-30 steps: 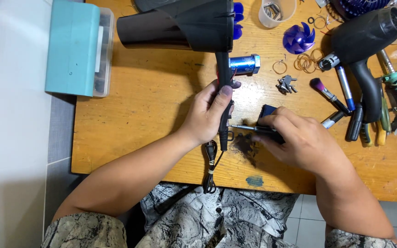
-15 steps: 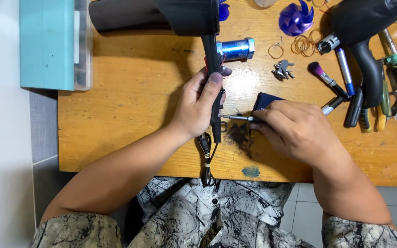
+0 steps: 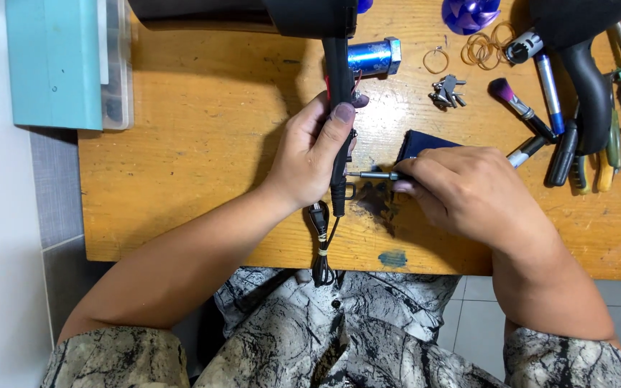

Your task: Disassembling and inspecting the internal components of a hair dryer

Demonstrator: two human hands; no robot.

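Observation:
My left hand (image 3: 316, 154) grips the slim black handle of a black hair dryer (image 3: 328, 43) whose body lies across the top of the wooden table (image 3: 195, 165). My right hand (image 3: 468, 190) holds a small metal screwdriver (image 3: 371, 174) level, its tip against the side of the handle. A black cord (image 3: 320, 241) hangs from the handle's end over the table's front edge. A dark blue flat piece (image 3: 422, 141) lies just behind my right hand.
A teal box (image 3: 55, 61) stands at the back left. A blue metal cylinder (image 3: 371, 56), small grey parts (image 3: 445, 92), rubber bands (image 3: 483, 47), a purple fan wheel (image 3: 468, 13), a small brush (image 3: 515, 106), a second black dryer (image 3: 583, 65) and hand tools (image 3: 612, 154) fill the right.
The view has shifted down and closer to the table. Both hands keep the same hold, with the screwdriver tip staying against the dryer handle.

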